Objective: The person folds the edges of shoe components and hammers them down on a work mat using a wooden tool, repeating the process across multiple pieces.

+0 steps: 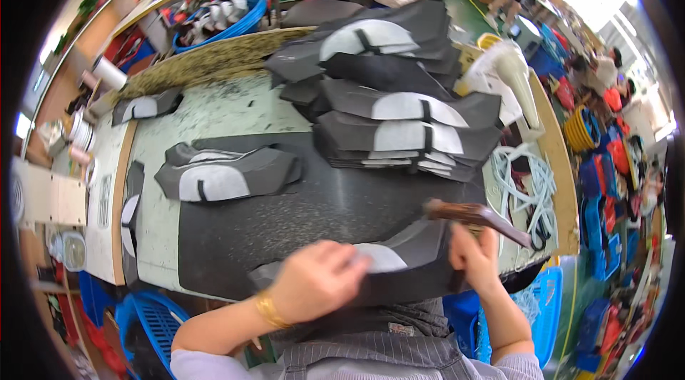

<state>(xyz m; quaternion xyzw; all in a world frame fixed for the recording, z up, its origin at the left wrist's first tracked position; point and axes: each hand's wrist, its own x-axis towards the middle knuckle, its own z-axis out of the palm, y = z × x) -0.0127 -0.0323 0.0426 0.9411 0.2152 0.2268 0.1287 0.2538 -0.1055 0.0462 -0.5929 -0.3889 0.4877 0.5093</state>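
My right hand (474, 257) is closed round a hammer (481, 217), its long brown head raised above the right part of the dark work mat. Motion blurs the tool, and its grip is mostly hidden by my fist. Below it lies a dark grey cut piece (417, 243) with a white rounded patch (385, 257), close to the mat's front edge. My left hand (321, 276), wearing a gold bracelet, is over this piece's left part with fingers curled together. Blur hides what, if anything, those fingers pinch.
Tall stacks of similar grey pieces (407, 134) stand at the table's back right. A smaller pile (228, 169) lies on the mat (321, 198) at left. Pale blue straps (524, 187) are heaped by the right edge. Blue baskets (546, 308) flank me below the table.
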